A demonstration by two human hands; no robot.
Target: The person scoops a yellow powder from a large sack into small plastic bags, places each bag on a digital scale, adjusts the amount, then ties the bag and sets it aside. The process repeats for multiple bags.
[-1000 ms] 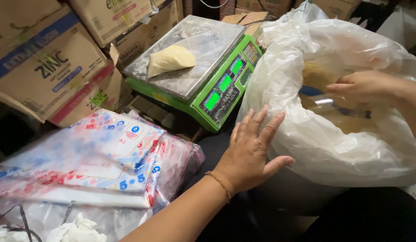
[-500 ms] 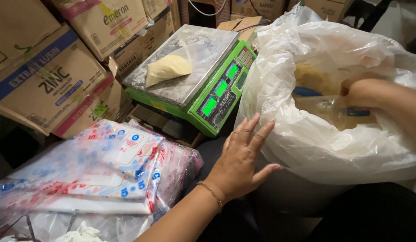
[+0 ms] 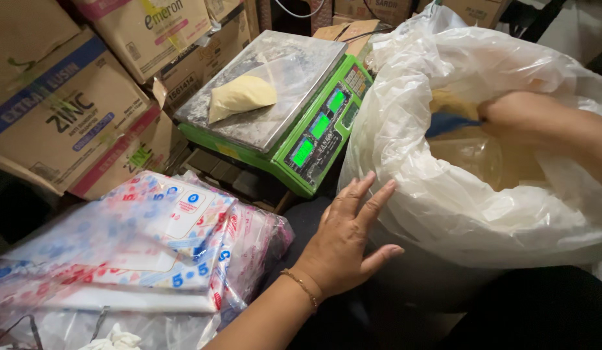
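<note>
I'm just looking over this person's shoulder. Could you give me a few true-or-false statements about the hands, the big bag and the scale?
1. The left hand lies flat against the outside of the large clear plastic bag. True.
2. The right hand rests on the scale. False: it reaches inside the bag, at a blue-handled tool.
3. A small filled yellowish bag lies on the green scale. True.
4. The scale's platform is bare. False: the small bag lies on it.

Scale (image 3: 275,123) left of sack (image 3: 482,194), pouch (image 3: 243,96) on scale, boxes (image 3: 74,110) behind.
</note>
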